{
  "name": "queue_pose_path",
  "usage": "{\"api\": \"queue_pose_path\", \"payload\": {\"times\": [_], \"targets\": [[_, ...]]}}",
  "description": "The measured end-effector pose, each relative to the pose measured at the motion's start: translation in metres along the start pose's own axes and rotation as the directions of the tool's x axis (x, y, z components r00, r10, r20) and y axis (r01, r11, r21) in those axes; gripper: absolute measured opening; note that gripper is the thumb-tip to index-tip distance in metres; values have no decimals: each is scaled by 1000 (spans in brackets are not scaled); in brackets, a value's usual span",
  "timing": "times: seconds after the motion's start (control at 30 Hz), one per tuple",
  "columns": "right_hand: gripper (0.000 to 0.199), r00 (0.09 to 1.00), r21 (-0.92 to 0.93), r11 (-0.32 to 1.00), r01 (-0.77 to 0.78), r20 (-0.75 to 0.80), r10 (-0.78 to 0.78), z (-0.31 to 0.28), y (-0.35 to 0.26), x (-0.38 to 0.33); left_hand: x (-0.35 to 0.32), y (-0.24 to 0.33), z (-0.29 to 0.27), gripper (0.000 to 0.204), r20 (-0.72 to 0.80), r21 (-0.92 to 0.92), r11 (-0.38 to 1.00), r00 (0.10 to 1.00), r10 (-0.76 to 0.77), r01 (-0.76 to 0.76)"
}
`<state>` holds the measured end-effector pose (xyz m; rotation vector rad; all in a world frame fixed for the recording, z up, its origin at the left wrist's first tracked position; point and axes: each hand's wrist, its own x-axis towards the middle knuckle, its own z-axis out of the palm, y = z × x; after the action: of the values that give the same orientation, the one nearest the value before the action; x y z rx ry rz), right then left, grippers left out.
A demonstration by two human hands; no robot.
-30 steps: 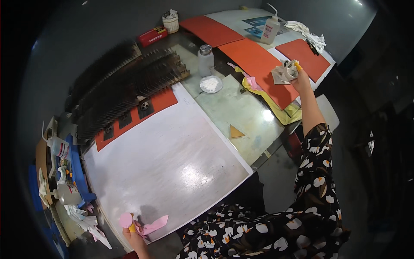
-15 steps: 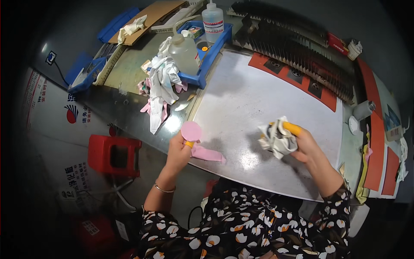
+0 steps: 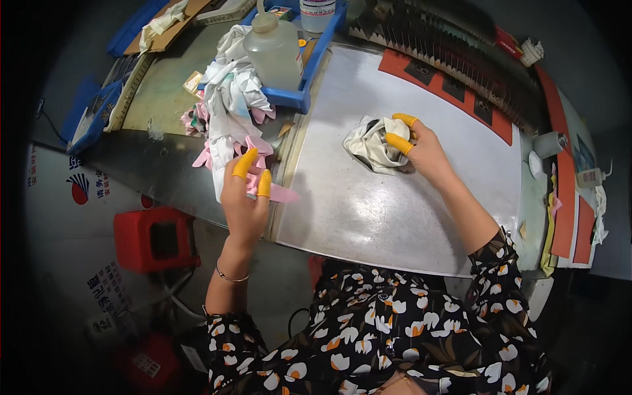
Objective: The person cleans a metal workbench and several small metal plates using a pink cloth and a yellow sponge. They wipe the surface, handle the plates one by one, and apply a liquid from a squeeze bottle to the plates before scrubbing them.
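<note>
My right hand (image 3: 422,148), with yellow finger cots on its thumb and forefinger, grips a crumpled white cloth (image 3: 373,146) against the pale board (image 3: 329,220). My left hand (image 3: 247,201) also wears yellow finger cots, and its thumb and forefinger are spread apart. A pink cloth (image 3: 284,194) lies just past those fingers, partly hidden by them. It rests beside the heap of white rags (image 3: 234,99) at the left of the board, where more pink pieces show.
A blue tray (image 3: 289,99) holds a translucent plastic jug (image 3: 273,52) and a second bottle. Orange-red sheet with dark squares (image 3: 454,95) lies below a rack of upright dark plates (image 3: 447,66). A red stool (image 3: 155,240) stands at left; a small spout bottle (image 3: 590,178) at right.
My left hand has moved up and left to the rag heap, and its fingers have opened from around the pink cloth. My right hand has brought the white cloth leftward onto the board.
</note>
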<state>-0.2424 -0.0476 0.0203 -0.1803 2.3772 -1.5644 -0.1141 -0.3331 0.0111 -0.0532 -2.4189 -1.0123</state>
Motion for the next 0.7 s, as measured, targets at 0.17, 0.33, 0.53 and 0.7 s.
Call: {"api": "queue_pose_path", "payload": {"times": [0.17, 0.33, 0.53, 0.7], "targets": [[24, 958, -478, 833, 279, 79, -276, 17, 17, -10, 7, 38, 40, 49, 374, -244, 947, 921, -105, 207], [27, 984, 769, 618, -166, 174, 48, -2, 10, -43, 20, 82, 82, 58, 533, -548, 692, 834, -145, 470], [29, 981, 393, 905, 165, -159, -110, -32, 25, -108, 13, 132, 141, 15, 480, -426, 887, 875, 57, 176], [39, 963, -40, 962, 269, -23, -270, -91, 56, -178, -22, 201, 155, 11, 745, -410, 902, 621, 244, 138]]}}
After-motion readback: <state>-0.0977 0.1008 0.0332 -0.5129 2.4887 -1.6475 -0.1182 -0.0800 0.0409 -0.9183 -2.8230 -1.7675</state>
